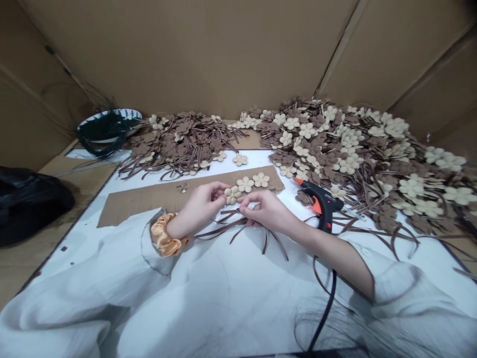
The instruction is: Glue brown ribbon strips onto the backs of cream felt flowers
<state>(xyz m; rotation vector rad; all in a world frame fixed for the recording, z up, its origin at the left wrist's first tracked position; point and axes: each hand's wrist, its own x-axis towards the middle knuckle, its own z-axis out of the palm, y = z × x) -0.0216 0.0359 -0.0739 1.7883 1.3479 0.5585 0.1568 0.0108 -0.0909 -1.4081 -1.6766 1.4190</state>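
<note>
My left hand (204, 205) pinches the left edge of a beige fabric flower (233, 195) between thumb and fingers. Close on its other side, my right hand (269, 211) has its thumb and index finger pressed together; what lies between them is too small to tell. Thin brown strips (219, 227) spread on the white surface below the fingers and partly under my right hand. Two more beige flowers, one left (245, 184) and one right (261, 180), rest on a cardboard strip (149, 201) just beyond my hands.
A black glue gun (316, 201) with an orange tip lies to the right, its cable running toward me. Heaps of brown and beige flowers stand at the back right (350, 144) and back left (179, 139). Far left are a bowl (130, 114) with dark green strands and a black bag (32, 206).
</note>
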